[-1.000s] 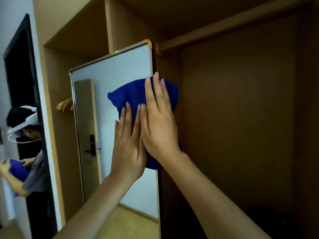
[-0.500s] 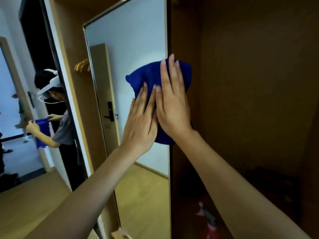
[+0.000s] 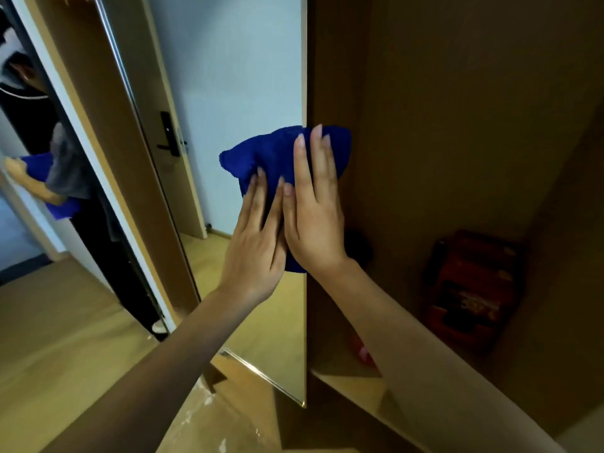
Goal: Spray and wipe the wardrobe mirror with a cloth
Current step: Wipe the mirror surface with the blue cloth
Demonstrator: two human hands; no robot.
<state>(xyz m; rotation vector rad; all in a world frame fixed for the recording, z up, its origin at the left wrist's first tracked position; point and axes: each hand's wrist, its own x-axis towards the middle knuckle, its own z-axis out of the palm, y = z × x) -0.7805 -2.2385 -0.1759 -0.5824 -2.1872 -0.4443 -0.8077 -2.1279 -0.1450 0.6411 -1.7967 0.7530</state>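
Head view: 2 hands flat on a blue cloth (image 3: 277,152), fingers straight, pressing it against the wardrobe mirror (image 3: 242,76) at its right edge. Left hand (image 3: 258,243) sits lower, just left of and touching the right hand (image 3: 313,207). Cloth bunches past the mirror edge. Right of the mirror, open wardrobe (image 3: 457,125) with a red box (image 3: 470,289) low inside.

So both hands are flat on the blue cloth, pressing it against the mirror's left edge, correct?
Not quite: the head view shows the left hand and right hand pressing the blue cloth at the mirror's right edge, overlapping it.
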